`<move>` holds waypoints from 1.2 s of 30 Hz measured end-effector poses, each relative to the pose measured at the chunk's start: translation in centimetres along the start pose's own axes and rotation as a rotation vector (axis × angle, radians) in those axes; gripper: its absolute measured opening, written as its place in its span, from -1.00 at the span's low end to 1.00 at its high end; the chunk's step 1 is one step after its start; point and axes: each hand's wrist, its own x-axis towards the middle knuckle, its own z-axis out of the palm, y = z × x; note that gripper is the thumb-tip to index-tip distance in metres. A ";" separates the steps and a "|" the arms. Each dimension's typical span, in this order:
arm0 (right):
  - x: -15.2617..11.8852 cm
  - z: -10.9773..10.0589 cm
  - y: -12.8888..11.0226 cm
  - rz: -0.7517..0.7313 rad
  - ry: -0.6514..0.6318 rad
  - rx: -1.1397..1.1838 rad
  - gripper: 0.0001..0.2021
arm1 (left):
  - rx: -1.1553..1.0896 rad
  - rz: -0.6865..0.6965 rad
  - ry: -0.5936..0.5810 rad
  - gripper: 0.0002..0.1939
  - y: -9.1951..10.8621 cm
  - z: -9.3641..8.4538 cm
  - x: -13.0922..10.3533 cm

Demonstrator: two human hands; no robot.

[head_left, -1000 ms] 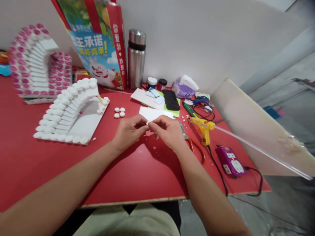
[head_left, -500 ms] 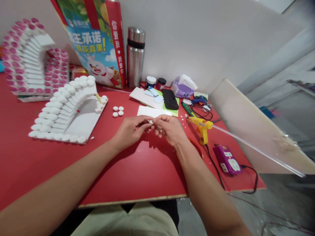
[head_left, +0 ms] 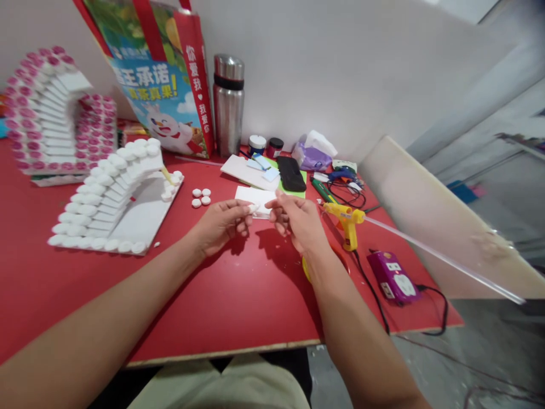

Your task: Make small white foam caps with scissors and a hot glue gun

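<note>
My left hand (head_left: 219, 226) is closed, pinching a small white piece (head_left: 252, 208) between thumb and forefinger. My right hand (head_left: 298, 220) is a little to the right, fingers half curled and tips apart, with nothing visible in them. Behind both hands lies a white card (head_left: 244, 194). Several white round pieces (head_left: 201, 197) are grouped to the left of the card. Farther left stands a white arched stair-like model (head_left: 123, 196) edged with similar white rounds. Under my right wrist a yellow and orange ring-shaped thing (head_left: 305, 269) is partly hidden.
A yellow hot glue gun (head_left: 347, 218) with a long clear stick lies on the right, near a purple power socket box (head_left: 394, 278). At the back are a steel flask (head_left: 229, 108), a printed bag (head_left: 166, 85), jars (head_left: 256, 144) and a tissue pack (head_left: 313, 156). A pink-flowered model (head_left: 32, 122) stands far left.
My hands have moved apart; the white piece that was between both hands' fingertips is now in my left. The right hand has shifted slightly right, and the camera view has tilted a little.
</note>
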 end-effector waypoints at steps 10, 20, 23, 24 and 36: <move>-0.1 0.8 0.3 -0.070 0.022 0.056 -0.53 | -0.663 -0.287 -0.234 -0.88 1.2 -0.6 -0.7; -1.7 1.5 0.3 -0.258 -0.156 -0.024 -0.72 | -0.564 -0.187 -0.316 -0.84 1.3 -0.7 -1.2; -1.9 1.6 0.0 -0.289 -0.134 -0.071 -0.74 | -0.356 -0.121 -0.252 -0.81 0.9 -0.6 -1.0; -1.9 1.6 0.0 -0.294 -0.107 -0.087 -0.73 | -0.276 -0.096 -0.217 -0.80 0.8 -0.5 -0.8; -0.1 0.5 1.5 -0.405 0.048 -0.468 -0.90 | 0.019 0.032 -0.051 -0.73 -0.7 -0.2 0.2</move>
